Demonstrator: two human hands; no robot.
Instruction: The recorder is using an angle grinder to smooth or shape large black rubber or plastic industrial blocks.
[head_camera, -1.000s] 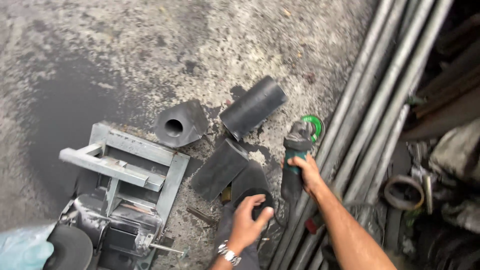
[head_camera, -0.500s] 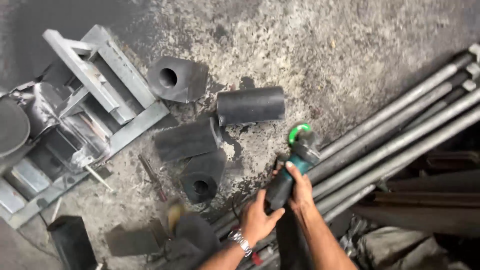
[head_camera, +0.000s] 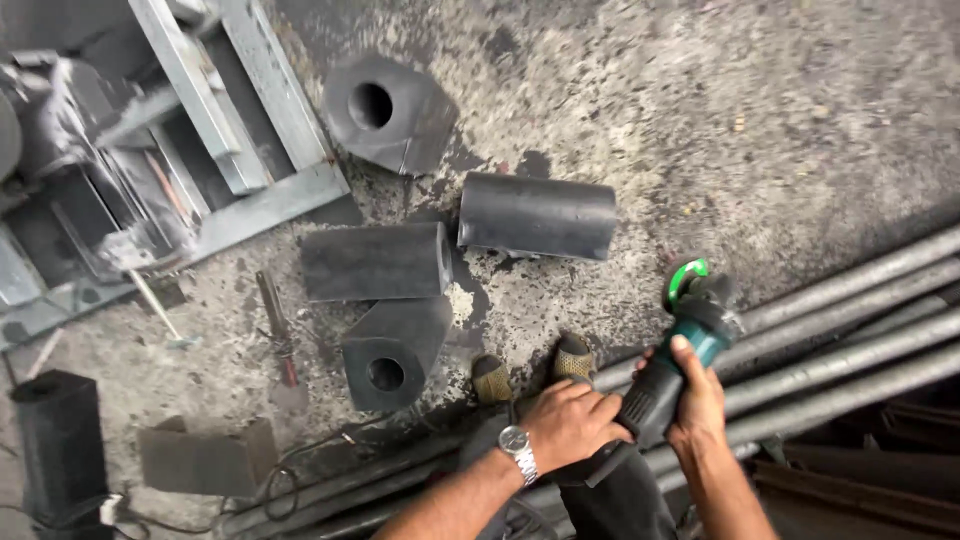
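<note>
Both hands grip an angle grinder — the left hand is clenched round the rear of its dark body, the right hand wraps the teal front part just behind the green-rimmed disc. The tool hangs in the air above a bundle of long steel rods at the lower right, and the disc touches nothing that can be seen. No sparks show, so by the look of it no cutting or grinding is under way; whether the disc spins cannot be told. Four dark metal blocks lie on the concrete floor, the nearest being a bored block just left of the person's shoes — all look untouched. A grey steel frame sits at the upper left.
</note>
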